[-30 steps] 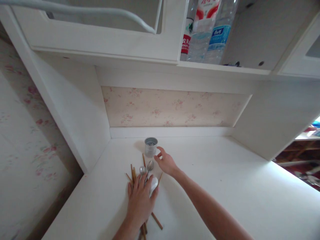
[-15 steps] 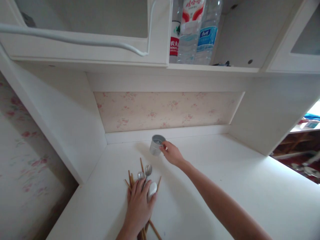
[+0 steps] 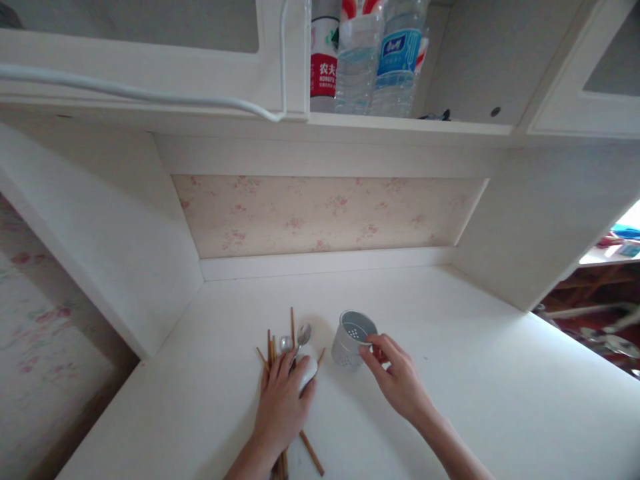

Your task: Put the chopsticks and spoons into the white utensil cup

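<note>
My left hand (image 3: 283,407) lies over a loose bundle of wooden chopsticks (image 3: 313,453) and spoons on the white counter, its fingers curled around them. A metal spoon (image 3: 304,334) sticks out past the fingertips, with a second shiny spoon bowl (image 3: 285,343) beside it. Between thumb and index finger shows a white spoon (image 3: 309,373); the handles are hidden under the palm. To the right, my right hand (image 3: 393,373) pinches the rim of a grey utensil holder (image 3: 346,350) with holes in its base and side. The holder is upright; whether it touches the counter I cannot tell.
The white counter (image 3: 480,360) runs back to a wall panel with floral wallpaper (image 3: 320,217). Overhead, a cabinet shelf (image 3: 410,125) holds several plastic bottles (image 3: 395,73). A white cable (image 3: 200,101) hangs across the left cabinet door. Side panels close in both ends.
My right hand has brought the holder from the back of the counter nearer and to the right of the chopsticks. My left hand stays on the bundle. The view has shifted slightly.
</note>
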Demonstrator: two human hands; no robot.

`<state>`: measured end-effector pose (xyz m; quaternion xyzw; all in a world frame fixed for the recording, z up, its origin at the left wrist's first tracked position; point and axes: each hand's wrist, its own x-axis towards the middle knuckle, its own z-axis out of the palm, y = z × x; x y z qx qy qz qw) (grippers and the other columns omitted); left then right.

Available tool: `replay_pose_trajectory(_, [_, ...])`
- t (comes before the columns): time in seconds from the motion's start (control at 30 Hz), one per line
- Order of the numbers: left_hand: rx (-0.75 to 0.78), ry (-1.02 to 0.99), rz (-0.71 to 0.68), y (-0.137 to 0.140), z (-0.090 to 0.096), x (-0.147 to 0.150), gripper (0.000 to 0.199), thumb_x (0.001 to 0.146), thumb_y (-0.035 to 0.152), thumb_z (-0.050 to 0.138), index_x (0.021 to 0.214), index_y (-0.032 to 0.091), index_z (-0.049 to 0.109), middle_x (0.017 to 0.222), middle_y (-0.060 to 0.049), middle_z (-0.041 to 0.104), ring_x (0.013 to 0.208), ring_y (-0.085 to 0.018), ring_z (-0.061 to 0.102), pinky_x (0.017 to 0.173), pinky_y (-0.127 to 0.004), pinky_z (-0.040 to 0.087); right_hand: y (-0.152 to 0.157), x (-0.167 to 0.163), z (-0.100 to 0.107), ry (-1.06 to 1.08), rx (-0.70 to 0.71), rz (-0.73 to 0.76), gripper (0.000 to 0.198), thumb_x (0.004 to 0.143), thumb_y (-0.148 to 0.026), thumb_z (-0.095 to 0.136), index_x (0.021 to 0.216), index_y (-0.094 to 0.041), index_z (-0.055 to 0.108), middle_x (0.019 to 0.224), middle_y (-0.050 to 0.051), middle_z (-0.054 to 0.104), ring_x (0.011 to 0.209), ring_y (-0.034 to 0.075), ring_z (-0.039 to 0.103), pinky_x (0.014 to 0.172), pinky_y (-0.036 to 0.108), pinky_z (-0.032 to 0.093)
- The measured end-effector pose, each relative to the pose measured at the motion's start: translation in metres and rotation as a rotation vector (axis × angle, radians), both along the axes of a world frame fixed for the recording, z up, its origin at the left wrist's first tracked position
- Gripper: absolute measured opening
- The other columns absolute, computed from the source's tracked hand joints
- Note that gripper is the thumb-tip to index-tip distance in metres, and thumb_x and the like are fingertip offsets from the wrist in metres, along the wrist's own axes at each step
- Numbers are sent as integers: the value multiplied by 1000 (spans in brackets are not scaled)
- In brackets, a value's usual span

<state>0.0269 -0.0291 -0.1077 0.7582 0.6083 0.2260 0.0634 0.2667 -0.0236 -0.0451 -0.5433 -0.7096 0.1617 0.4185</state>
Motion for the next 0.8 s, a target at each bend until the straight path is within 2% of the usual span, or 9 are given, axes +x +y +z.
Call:
replay_pose_trajectory(0.13, [-1, -20, 22, 5, 0, 21, 38, 86, 36, 50, 122, 31, 60, 138, -5, 52, 130, -30, 41, 109, -53, 29, -9, 8, -9, -7, 16, 21, 23, 93, -40, 47, 100, -22, 61, 76, 3, 57, 64, 15, 58, 53, 24, 47])
replay_pose_trajectory(0.27, [-23, -46, 47, 8, 2, 26, 42, 87, 41, 49, 126, 28, 58, 140, -6, 50, 131, -30, 40, 110, -53, 29, -11, 10, -15, -33, 20, 66, 24, 93, -39, 47, 100, -21, 62, 77, 5, 57, 63, 15, 58, 44, 20, 45])
replay_pose_trajectory(0.37, [-13, -104, 61, 7, 10, 20, 43, 88, 45, 48, 126, 27, 58, 138, -6, 51, 131, -28, 41, 111, -51, 30, -12, 9, -20, -30, 16, 98, 24, 93, -38, 47, 102, -21, 62, 77, 5, 57, 63, 14, 58, 42, 19, 45])
replay_pose_trajectory(0.53, [36, -249, 105, 5, 31, -7, 35, 90, 45, 43, 107, 23, 65, 121, -8, 62, 117, -23, 54, 104, -39, 39, -14, 8, -33, 54, 7, 126, 29, 92, -35, 51, 117, -22, 57, 77, 5, 58, 65, 15, 58, 44, 19, 47])
replay_pose_trajectory(0.63, [-88, -278, 184, 5, 38, -29, 31, 91, 44, 41, 100, 23, 62, 102, -5, 69, 92, -20, 64, 86, -33, 48, -15, 9, -42, 119, 71, 125, 32, 91, -32, 52, 122, -22, 52, 77, 3, 59, 65, 15, 57, 59, 24, 51])
replay_pose_trajectory(0.7, [-220, -238, 231, 6, 39, -41, 28, 90, 43, 42, 99, 23, 60, 93, -3, 70, 80, -18, 65, 75, -29, 47, -15, 9, -47, 185, 87, 77, 30, 92, -32, 50, 120, -22, 51, 77, 2, 59, 65, 15, 57, 64, 26, 50])
replay_pose_trajectory(0.8, [-338, -119, 251, 6, 36, -51, 25, 90, 41, 43, 93, 23, 60, 87, -3, 71, 80, -19, 66, 71, -27, 44, -12, 10, -52, 329, 59, -44, 24, 93, -36, 46, 111, -21, 50, 74, 1, 58, 65, 15, 55, 61, 27, 47])
